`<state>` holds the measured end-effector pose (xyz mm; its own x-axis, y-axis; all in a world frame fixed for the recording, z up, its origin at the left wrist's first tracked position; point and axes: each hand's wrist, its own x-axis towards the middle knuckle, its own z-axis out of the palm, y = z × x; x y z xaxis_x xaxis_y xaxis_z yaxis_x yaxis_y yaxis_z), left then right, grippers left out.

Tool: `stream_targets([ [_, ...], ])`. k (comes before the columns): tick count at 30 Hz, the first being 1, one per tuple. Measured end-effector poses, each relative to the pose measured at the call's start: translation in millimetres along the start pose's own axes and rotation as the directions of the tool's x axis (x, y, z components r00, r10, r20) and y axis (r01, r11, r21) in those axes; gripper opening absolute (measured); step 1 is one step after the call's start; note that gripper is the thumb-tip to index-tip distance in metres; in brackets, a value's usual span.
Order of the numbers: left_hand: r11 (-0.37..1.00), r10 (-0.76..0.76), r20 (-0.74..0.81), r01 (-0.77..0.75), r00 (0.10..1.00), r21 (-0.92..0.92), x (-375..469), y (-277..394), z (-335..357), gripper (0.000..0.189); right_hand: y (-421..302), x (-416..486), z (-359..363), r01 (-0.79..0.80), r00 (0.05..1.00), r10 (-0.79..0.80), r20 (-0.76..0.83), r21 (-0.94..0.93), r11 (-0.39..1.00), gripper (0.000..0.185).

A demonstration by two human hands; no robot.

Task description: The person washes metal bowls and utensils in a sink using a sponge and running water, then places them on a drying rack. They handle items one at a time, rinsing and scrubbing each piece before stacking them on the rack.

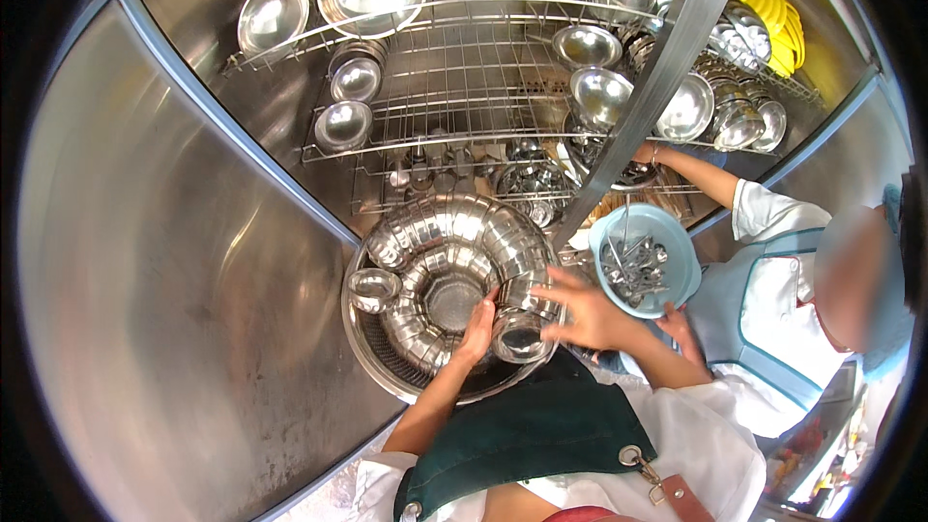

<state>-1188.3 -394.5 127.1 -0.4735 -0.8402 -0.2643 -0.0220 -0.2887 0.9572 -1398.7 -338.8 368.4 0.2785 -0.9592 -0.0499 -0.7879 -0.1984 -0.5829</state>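
Note:
In front of me is a large round metal basin [353,348] with perforated walls. Nested steel bowls [449,221] lie on their sides in it, in an outer ring and an inner ring [420,286]. My left hand [476,330] reaches between the rings, its fingers against the inner side of the outer row; its grip is partly hidden. My right hand [591,315], blurred, is spread with fingers apart beside the near right end of that row. The end bowl [522,339] faces me, close to both hands. A separate small bowl [374,290] rests at the basin's left rim.
A wire rack [471,138] holding steel bowls and yellow dishes [783,22] stands inside a steel cabinet. A metal post [652,80] crosses before it. At right, a co-worker [768,304] holds a blue basin [681,254] of cutlery and reaches into the rack. A cabinet door [167,290] is at left.

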Motion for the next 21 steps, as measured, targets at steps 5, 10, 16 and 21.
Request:
stream_targets([
  [5,0.999,-0.015,-0.020,0.016,1.000,0.028,3,-5,-1,0.062,-45,68,-164,0.186,0.642,-0.359,-0.677,-0.316,0.930,0.044],
  [10,0.999,-0.025,-0.013,0.025,1.000,0.029,2,-6,-3,0.059,-65,197,-311,-0.477,0.434,-0.614,-0.660,-0.746,0.464,0.040],
  [16,0.999,-0.018,0.018,0.019,1.000,-0.037,-6,12,0,0.054,-30,254,-389,-0.596,0.655,-0.135,-0.743,-0.619,0.512,0.032],
  [21,0.980,-0.086,-0.008,0.083,0.996,-0.182,-8,22,4,0.049,-10,296,-410,-0.453,0.555,-0.101,-0.826,-0.401,0.796,0.034],
])
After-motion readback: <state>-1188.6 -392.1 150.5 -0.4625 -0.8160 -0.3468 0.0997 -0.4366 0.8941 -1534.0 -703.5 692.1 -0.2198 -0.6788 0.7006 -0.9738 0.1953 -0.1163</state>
